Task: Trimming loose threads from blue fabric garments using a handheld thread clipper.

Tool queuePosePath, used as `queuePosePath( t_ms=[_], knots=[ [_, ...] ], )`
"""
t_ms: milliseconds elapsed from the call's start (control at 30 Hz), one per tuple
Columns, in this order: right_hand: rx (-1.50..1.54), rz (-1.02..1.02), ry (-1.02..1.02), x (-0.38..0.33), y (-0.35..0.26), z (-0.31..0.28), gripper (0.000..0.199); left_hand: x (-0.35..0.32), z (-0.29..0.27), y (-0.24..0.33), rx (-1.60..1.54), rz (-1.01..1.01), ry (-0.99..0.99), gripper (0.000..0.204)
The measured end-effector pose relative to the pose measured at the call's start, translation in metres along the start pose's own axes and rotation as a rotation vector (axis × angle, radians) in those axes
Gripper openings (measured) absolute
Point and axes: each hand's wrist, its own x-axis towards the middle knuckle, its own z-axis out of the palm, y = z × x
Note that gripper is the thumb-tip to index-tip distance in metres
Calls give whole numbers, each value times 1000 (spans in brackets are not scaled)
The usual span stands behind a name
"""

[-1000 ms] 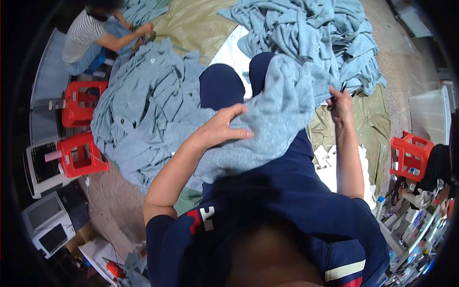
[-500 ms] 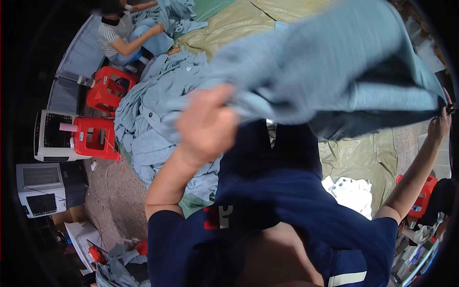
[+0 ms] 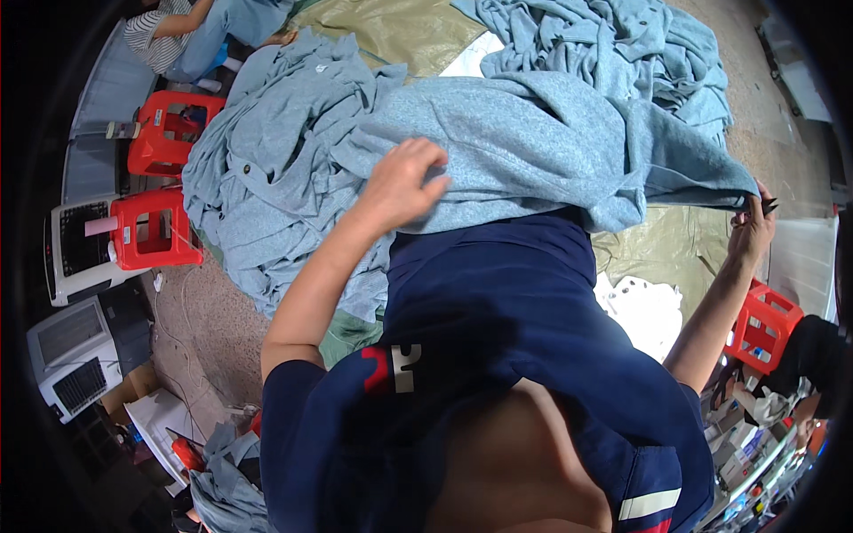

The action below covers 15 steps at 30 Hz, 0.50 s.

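Observation:
A blue-grey garment [image 3: 524, 147] of woolly cloth is spread across my lap, from the pile on my left over to my right side. My left hand [image 3: 404, 182] is on or just above its near left part, thumb apart from the loosely bent fingers, gripping nothing. Out at the right, my right hand [image 3: 753, 229] is closed at the garment's far right end, the cloth drawn taut toward it. Small dark pointed blades [image 3: 770, 206], like thread snips, stick out from that same hand. Its fingers are partly hidden.
A garment pile [image 3: 267, 164] lies at my left, another heap [image 3: 640, 53] beyond my lap. Red stools [image 3: 155, 229] and air coolers [image 3: 78, 351] stand left; another red stool [image 3: 764, 327] stands right. White buttoned cloth [image 3: 640, 306] lies beside me. A person [image 3: 182, 35] sits far left.
The garment, lifted and blurred in the air before, has come down across my lap. My left hand has opened from a fist-like shape. My right hand has moved left and slightly nearer, still closed.

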Motion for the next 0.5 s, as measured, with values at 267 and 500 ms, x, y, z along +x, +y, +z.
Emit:
queuePosePath(
  t_ms=[267, 500],
  knots=[
    [-16, 6, 179, 9, -14, -11, 22, 12, 3, 10, -244, -219, -74, 10],
    [-200, -384, 466, 96, -93, -167, 23, -58, -224, 17, -766, 153, 550, 47]
  ],
)
